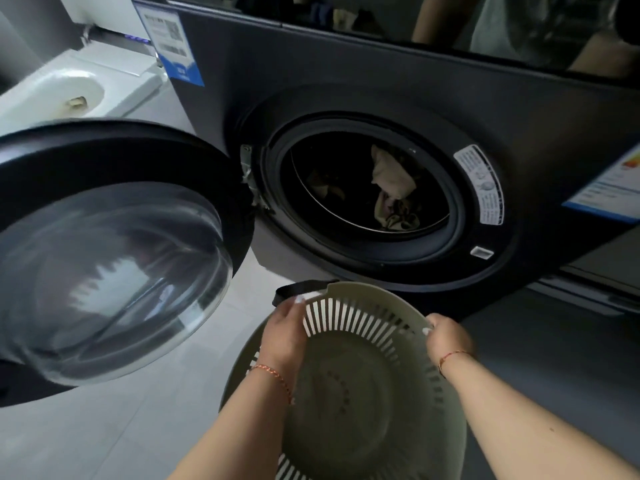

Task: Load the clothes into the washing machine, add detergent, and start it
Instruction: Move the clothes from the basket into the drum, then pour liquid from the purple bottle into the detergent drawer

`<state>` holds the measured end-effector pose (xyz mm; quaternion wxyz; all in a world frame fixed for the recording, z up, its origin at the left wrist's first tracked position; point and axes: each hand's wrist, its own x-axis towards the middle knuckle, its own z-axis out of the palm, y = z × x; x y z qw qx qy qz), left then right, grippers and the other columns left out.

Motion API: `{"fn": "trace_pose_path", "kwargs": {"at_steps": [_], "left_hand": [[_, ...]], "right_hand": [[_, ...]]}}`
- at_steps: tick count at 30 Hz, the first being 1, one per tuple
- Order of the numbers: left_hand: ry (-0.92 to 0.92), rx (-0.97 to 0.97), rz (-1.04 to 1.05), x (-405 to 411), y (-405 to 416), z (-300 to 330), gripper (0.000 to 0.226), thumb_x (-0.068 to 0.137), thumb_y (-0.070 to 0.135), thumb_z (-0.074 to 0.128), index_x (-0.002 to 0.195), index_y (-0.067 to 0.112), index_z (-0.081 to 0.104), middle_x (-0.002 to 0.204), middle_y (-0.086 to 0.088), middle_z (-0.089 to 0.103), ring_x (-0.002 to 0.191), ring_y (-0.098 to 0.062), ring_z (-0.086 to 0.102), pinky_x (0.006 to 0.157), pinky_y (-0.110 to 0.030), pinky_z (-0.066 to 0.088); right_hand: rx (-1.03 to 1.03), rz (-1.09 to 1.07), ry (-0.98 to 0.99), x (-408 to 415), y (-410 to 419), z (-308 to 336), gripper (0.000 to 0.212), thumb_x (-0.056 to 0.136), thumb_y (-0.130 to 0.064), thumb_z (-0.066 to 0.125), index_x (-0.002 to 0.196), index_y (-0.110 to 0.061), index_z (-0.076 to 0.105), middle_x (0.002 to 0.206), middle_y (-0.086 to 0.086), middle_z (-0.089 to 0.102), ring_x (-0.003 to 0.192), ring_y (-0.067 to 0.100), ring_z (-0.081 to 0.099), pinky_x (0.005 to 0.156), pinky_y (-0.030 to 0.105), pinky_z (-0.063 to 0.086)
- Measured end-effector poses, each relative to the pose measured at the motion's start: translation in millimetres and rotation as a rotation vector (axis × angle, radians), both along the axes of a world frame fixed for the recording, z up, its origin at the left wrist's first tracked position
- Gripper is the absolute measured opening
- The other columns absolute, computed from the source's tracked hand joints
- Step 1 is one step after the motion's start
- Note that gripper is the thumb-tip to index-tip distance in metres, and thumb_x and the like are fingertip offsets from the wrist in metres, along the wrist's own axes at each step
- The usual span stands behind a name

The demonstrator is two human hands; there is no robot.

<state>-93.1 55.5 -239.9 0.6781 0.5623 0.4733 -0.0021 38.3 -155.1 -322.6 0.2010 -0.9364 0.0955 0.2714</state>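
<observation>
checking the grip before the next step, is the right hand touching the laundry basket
Touching. The head view shows the right hand with its fingers curled over the rim of the laundry basket.

No legible text on the washing machine (pixel 346 74) labels

Count: 1 washing machine (pixel 398 81), 1 open door (pixel 114 265), 1 basket (pixel 363 393), 2 hands, left (pixel 285 336), right (pixel 448 337); 2 bracelets; 1 toilet (pixel 69 88).

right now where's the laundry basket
In the head view the laundry basket sits low and centre, below the open washer drum, held at its rim by the left hand and right hand.
</observation>
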Motion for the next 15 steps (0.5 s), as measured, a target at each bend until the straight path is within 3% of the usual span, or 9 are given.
{"fn": "trace_pose_path", "kwargs": {"at_steps": [4,7,11,14,15], "left_hand": [[0.464,0.433,-0.066,-32.0,17.5,-42.7,0.051,0.093,0.045,0.046,0.132,0.011,0.049,0.136,-0.013,0.054,0.123,-0.035,0.050,0.107,-0.046,0.038],[0.725,0.420,-0.122,-63.6,19.6,-79.9,0.052,0.090,0.054,0.041,0.124,0.016,0.049,0.128,-0.015,0.059,0.113,-0.039,0.056,0.099,-0.053,0.043],[0.641,0.413,-0.158,-59.6,-3.8,-69.1,0.045,0.094,0.042,0.040,0.131,0.018,0.043,0.131,-0.013,0.057,0.115,-0.039,0.054,0.100,-0.050,0.044],[0.588,0.477,-0.258,-37.5,-28.1,-54.9,0.038,0.090,0.027,0.044,0.128,0.019,0.043,0.125,-0.012,0.059,0.111,-0.037,0.056,0.096,-0.049,0.046],[0.578,0.531,-0.314,-34.1,-34.4,-52.7,0.038,0.089,0.021,0.044,0.127,0.020,0.043,0.123,-0.012,0.060,0.110,-0.036,0.057,0.096,-0.049,0.047]], "right_hand": [[-0.002,-0.010,-0.016,3.4,-8.3,-7.4,0.031,0.092,-0.013,0.040,0.061,-0.014,0.045,0.069,0.008,0.054,0.068,0.027,0.051,0.062,0.027,0.034],[-0.016,0.020,-0.043,5.4,-19.2,-17.9,0.030,0.092,-0.012,0.042,0.062,-0.014,0.040,0.076,0.011,0.056,0.073,0.029,0.053,0.065,0.028,0.037],[0.015,0.019,-0.036,-3.9,-17.5,-17.3,0.028,0.093,-0.015,0.041,0.066,-0.015,0.046,0.088,0.016,0.061,0.074,0.030,0.055,0.067,0.028,0.038],[-0.018,-0.009,-0.020,-8.7,-39.1,-12.7,0.021,0.093,-0.012,0.041,0.099,-0.010,0.061,0.108,0.017,0.063,0.095,0.032,0.060,0.071,0.026,0.033],[-0.022,-0.045,-0.018,-8.3,-52.7,-13.4,0.020,0.092,-0.013,0.041,0.098,-0.010,0.061,0.110,0.017,0.064,0.093,0.033,0.059,0.071,0.025,0.033]]}}
